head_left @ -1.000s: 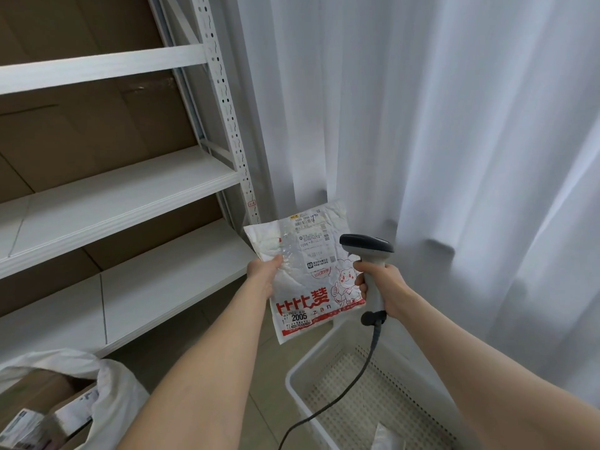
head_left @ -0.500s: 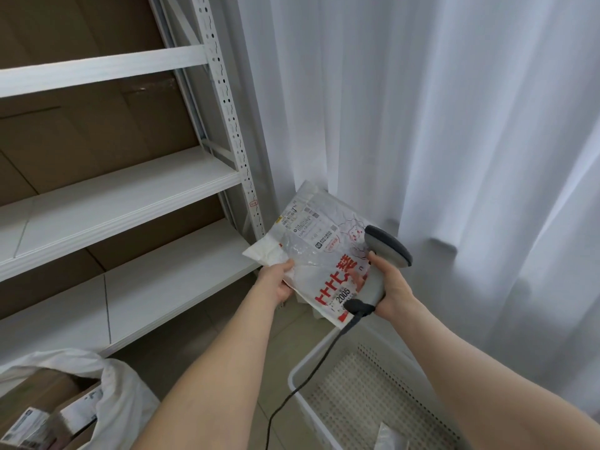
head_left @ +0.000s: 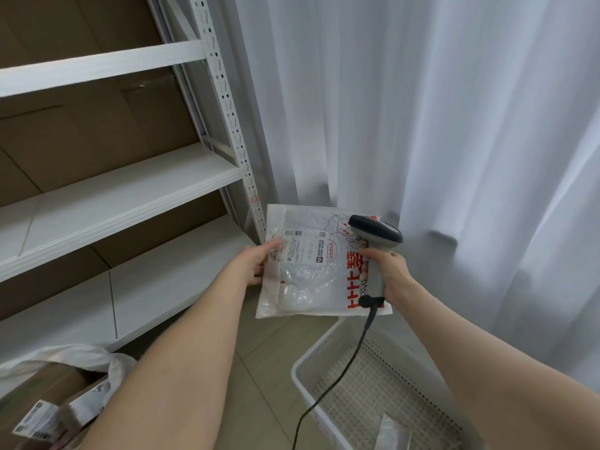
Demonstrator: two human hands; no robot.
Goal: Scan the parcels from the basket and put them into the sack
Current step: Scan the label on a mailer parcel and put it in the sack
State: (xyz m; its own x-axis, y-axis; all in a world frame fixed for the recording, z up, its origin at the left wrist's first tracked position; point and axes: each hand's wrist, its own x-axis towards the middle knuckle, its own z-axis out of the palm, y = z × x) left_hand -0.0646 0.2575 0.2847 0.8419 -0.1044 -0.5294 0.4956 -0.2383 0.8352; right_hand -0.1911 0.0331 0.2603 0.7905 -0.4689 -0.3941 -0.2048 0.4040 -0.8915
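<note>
A white plastic parcel (head_left: 308, 280) with red print and a shipping label hangs in front of me, label side up. My left hand (head_left: 256, 263) grips its left edge, thumb on the label. My right hand (head_left: 389, 271) holds a grey barcode scanner (head_left: 373, 241) by its handle, the dark head over the parcel's right part, and its black cable drops toward the floor. Below on the right stands the white perforated basket (head_left: 302, 375) with one small clear packet (head_left: 394, 433) in it. At the lower left lies the white sack (head_left: 81, 355), open, with boxed parcels (head_left: 42, 414) inside.
White metal shelving (head_left: 130, 186) fills the left side, its upright post (head_left: 227, 125) close behind the parcel. A white curtain (head_left: 422, 125) hangs along the right. Beige floor tiles (head_left: 259, 401) show between sack and basket.
The parcel has been turned from tilted to lying nearly flat, label toward me. The scanner has swung over its right side and both hands have dropped a little.
</note>
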